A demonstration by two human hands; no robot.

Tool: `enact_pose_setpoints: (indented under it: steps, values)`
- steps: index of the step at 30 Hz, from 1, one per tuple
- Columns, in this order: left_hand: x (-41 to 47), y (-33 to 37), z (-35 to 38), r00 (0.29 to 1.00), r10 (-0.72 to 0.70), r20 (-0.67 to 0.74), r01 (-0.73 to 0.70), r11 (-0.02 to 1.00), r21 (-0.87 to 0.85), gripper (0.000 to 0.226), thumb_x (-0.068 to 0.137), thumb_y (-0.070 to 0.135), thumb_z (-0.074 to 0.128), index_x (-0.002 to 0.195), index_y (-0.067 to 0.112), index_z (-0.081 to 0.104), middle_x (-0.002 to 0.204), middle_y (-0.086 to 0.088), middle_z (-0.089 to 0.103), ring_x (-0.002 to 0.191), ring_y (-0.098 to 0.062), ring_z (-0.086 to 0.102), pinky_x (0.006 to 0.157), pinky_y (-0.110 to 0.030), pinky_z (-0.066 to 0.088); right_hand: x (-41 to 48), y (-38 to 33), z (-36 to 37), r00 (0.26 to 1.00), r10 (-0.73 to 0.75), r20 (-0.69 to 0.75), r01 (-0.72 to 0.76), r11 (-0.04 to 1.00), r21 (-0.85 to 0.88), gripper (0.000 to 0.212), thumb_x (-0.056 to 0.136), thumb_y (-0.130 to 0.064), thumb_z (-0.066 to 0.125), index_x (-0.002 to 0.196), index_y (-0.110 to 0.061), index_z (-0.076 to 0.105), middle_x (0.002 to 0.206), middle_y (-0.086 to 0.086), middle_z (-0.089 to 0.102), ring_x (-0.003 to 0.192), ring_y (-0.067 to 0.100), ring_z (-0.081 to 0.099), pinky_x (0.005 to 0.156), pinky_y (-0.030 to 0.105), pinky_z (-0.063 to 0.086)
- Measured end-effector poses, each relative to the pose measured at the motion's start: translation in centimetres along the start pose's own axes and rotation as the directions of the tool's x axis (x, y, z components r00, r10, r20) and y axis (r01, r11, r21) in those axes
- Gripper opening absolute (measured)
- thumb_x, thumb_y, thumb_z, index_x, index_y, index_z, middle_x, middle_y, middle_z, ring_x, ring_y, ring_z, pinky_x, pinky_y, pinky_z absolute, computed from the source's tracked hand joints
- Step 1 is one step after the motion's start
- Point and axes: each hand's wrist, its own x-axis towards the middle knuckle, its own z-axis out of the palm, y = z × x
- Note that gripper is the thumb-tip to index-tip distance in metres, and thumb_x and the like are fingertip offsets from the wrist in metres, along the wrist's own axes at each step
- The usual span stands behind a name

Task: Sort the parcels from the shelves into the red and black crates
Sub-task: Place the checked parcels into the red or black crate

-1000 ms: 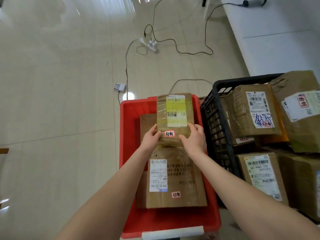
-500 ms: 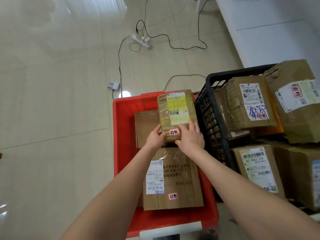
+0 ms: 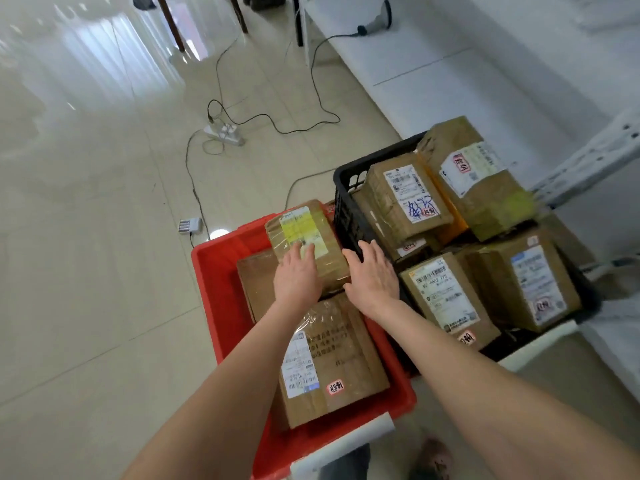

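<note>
Beyond the red crate [image 3: 213, 289], cables [image 3: 264, 115] and a power strip [image 3: 225, 133] cross glossy tiles [image 3: 86, 237].

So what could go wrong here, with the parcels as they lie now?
The yellow-label parcel lies on a plain parcel at the far end of the red crate, under the flat left hand; it may slide once released. The black crate is piled above its rim, so the top parcel might tumble. Cables cross the floor: a tripping risk.
</note>
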Motion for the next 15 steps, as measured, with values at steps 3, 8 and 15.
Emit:
enact_pose_setpoints:
  steps: [3,8,15]
  values:
    - [-0.8,3.9,-1.4,0.994,0.108,-0.021,-0.107,0.993,0.049,0.078,0.09,0.022,0.062,0.151,0.018,0.015,0.158,-0.009,0.016,0.144,-0.027,0.022,0.11,-0.039,0.035,-2.0,2.5,-2.5,0.997,0.054,-0.058,-0.053,0.999,0.013,0.063,0.094,-0.021,0.058,0.147,-0.023,0.026,0.159,0.008,0.009,0.149,0.028,0.001,0.118,0.041,0.017]
    - [-3.8,11.4,-2.5,0.946,0.324,-0.016,-0.319,0.938,0.132,0.078,0.089,0.031,0.061,0.151,0.015,0.016,0.156,-0.009,0.016,0.142,-0.027,0.023,0.108,-0.037,0.037,-7.0,8.5,-5.8,0.973,0.187,-0.134,-0.178,0.981,0.071,0.061,0.095,-0.021,0.056,0.148,-0.024,0.026,0.159,0.007,0.011,0.148,0.028,0.0,0.117,0.04,0.02]
    - [-11.7,23.7,-2.3,0.841,0.54,0.034,-0.531,0.811,0.244,0.078,0.09,0.026,0.062,0.152,0.016,0.015,0.158,-0.008,0.012,0.144,-0.027,0.018,0.114,-0.04,0.028,-18.1,18.2,-8.5,0.893,0.391,-0.222,-0.373,0.92,0.12,0.061,0.092,-0.022,0.059,0.146,-0.025,0.03,0.158,0.007,0.015,0.148,0.029,0.004,0.115,0.043,0.024]
